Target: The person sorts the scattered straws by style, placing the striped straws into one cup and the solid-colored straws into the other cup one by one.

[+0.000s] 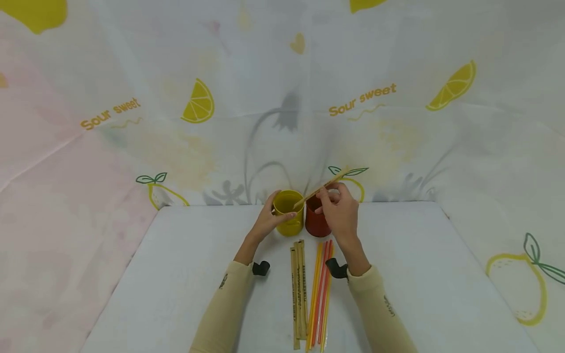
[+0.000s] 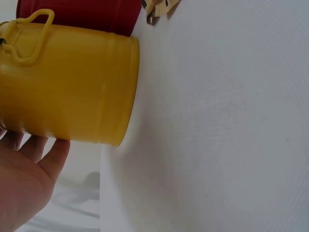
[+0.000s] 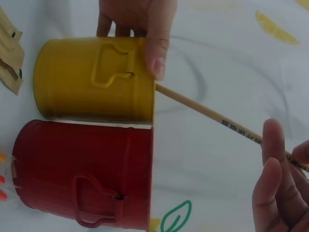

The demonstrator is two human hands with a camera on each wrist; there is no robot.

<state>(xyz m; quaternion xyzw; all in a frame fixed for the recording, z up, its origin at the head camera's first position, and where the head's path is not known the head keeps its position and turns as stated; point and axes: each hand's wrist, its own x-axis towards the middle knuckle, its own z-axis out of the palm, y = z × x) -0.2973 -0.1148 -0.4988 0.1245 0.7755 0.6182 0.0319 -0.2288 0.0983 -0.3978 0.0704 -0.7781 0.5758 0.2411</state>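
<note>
A yellow metal cup [image 1: 290, 226] with a wire handle stands upright on the table. My left hand [image 1: 270, 218] holds it near the rim, with the thumb across the near side and the other fingers [image 2: 54, 157] against the far side. Pinched in my right hand [image 1: 342, 211] is a thin, brown paper-wrapped straw [image 3: 207, 112] with dark printing. The straw slants down, and its lower end is at the mouth of the yellow cup. Close beside that cup stands a red metal cup [image 3: 87, 166], partly behind my right hand in the head view.
Several brown paper-wrapped straws [image 1: 298, 294] lie lengthwise on the white table [image 1: 176, 294], in front of the cups. Just right of them are several orange and red sticks [image 1: 321, 294], apparently in clear wrapping. A lemon-printed cloth [image 1: 273, 98] hangs behind the table.
</note>
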